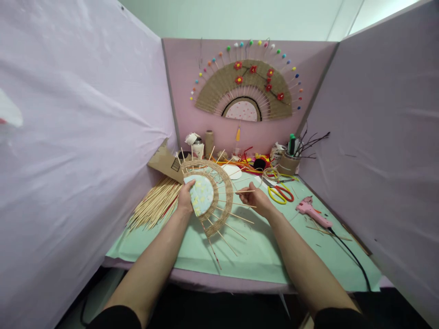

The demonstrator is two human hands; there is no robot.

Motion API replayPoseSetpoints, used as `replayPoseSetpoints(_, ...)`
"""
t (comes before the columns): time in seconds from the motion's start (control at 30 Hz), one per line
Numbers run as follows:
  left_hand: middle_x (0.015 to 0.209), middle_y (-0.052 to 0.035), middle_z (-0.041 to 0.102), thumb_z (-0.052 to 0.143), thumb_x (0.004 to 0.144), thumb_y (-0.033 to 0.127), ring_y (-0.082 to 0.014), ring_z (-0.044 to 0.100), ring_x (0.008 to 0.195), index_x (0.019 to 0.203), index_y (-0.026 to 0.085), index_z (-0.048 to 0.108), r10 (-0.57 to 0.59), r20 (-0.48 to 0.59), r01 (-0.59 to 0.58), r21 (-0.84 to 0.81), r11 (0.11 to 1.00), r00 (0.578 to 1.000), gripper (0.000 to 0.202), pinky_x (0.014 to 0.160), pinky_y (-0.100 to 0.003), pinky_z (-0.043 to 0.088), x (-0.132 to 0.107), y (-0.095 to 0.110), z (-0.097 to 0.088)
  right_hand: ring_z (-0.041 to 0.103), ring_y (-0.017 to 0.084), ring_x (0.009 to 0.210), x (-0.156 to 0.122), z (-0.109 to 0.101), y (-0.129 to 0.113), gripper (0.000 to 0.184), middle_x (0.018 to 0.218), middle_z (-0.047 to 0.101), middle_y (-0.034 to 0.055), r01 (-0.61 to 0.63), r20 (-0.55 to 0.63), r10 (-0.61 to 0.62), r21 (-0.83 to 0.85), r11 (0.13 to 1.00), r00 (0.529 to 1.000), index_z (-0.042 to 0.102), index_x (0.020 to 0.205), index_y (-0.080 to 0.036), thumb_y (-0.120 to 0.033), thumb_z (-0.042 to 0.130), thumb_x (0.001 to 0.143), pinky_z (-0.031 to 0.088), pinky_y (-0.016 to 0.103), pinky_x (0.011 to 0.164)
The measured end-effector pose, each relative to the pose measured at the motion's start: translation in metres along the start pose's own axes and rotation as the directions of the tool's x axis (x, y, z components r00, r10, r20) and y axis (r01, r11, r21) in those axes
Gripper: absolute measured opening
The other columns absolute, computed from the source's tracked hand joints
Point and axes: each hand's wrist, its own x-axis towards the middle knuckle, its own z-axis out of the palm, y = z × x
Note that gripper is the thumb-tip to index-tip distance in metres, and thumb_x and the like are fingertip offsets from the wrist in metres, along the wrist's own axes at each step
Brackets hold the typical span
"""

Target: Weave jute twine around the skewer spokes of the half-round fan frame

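From my head view, I hold a half-round, fan-shaped frame of pale thin sticks and tan twine (pixel 215 194) up in front of me, above the mint-green table cover (pixel 233 267). My left hand (pixel 185 196) is clamped on its straight edge, thumb over the pale blue, yellow-patterned panel (pixel 202 196). My right hand (pixel 256 199) is at the outer side, fingers curled, with one pale, slender stick (pixel 245 192) lying across them; whether they pinch it, I can't tell.

I judge the frame light, firm at the panel and springy toward the spread tips. The sticks look stiff but brittle, so a sideways push could snap one or work it loose from the tan, coiled-looking outer band (pixel 229 196). The panel edge seems the safest hold; a single stick is best taken lightly, close to the band. The twine should feel rough rather than slippery.

To my left lies a loose heap of straw-coloured sticks (pixel 154 203), beside a torn brown cardboard piece (pixel 168 163). To my right are scissors with yellow and red handles (pixel 281 194) and a pink glue gun (pixel 313 212). A large brown fan with red flowers (pixel 247 82) hangs on the pink back panel (pixel 183 82).
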Motion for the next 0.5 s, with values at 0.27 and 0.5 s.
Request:
replayPoseSetpoints(0.27,0.084,-0.0034,0.07,0.063,0.068,0.017,-0.0204,0.068,0.078,0.107,0.019,0.057,0.149,0.016,-0.149,-0.004,0.989,0.989,0.039,0.081,-0.037,0.052,0.003,0.0,-0.003,0.04,0.011,0.05,-0.004,0.001,-0.005,0.064,0.055,0.053,0.0042,0.032,-0.103,-0.04,-0.084,0.996,0.994,0.07,0.067,-0.014,-0.072,0.047,0.073,0.027,0.025,0.047)
replayPoseSetpoints(0.5,0.082,-0.0025,0.069,0.063,0.067,0.017,-0.0202,0.068,0.074,0.105,0.02,0.056,0.171,-0.001,-0.171,0.021,0.985,0.985,0.038,0.08,-0.039,0.052,0.005,0.001,-0.004,0.039,0.011,0.053,-0.009,-0.002,-0.012,0.059,0.057,0.051,0.0027,0.209,-0.158,-0.259,-0.278,0.937,0.953,0.072,0.075,-0.015,-0.066,0.043,0.08,0.027,0.026,0.05)
